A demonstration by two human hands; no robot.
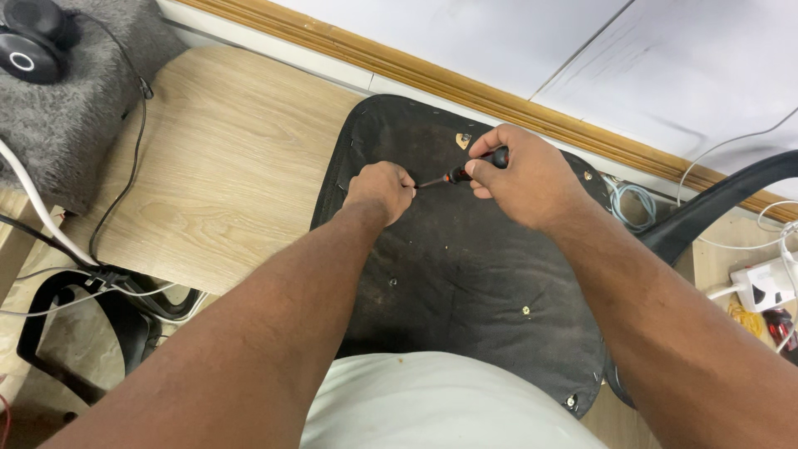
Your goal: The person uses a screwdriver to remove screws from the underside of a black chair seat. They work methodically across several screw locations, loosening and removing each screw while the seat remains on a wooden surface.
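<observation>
- Two hands of ours meet over a black seat base (465, 274) lying underside-up on the wooden table (224, 166).
- Our right hand (524, 179) grips a small screwdriver (470, 169), tip pointing left.
- Our left hand (380, 189) is curled into a fist at that tip; whether it pinches something we cannot tell.

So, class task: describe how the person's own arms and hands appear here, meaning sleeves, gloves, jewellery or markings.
Both forearms are bare; no sleeve reaches into view. The left hand and right hand are ungloved, with no visible rings, watch, bracelets or markings. Below the arms shows a pale, whitish garment.
</observation>
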